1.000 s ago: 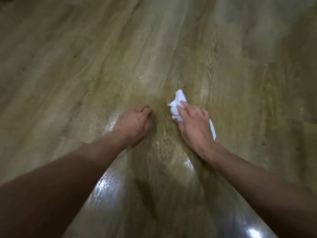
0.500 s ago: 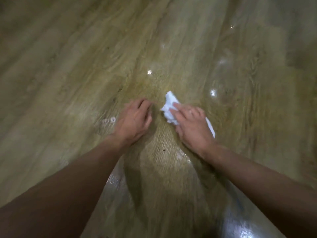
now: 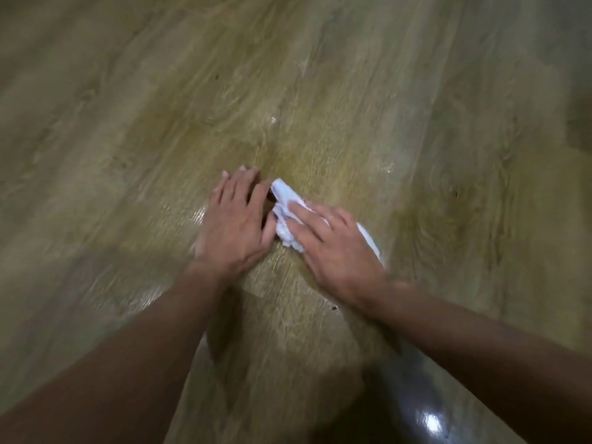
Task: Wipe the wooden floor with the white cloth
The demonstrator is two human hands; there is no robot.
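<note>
A: How many hands can you see on your screen?
B: I count two, one left hand (image 3: 235, 225) and one right hand (image 3: 336, 248).
A: And arms?
B: Two as well, one left arm (image 3: 128, 347) and one right arm (image 3: 480, 341).
A: How many cloths?
B: Just one white cloth (image 3: 283, 200).
A: What else?
B: One wooden floor (image 3: 128, 123). On it I count one big bright spot (image 3: 432, 423) and one tiny dark speck (image 3: 334, 307). The little shiny bits are too blurry for me to count.
</note>
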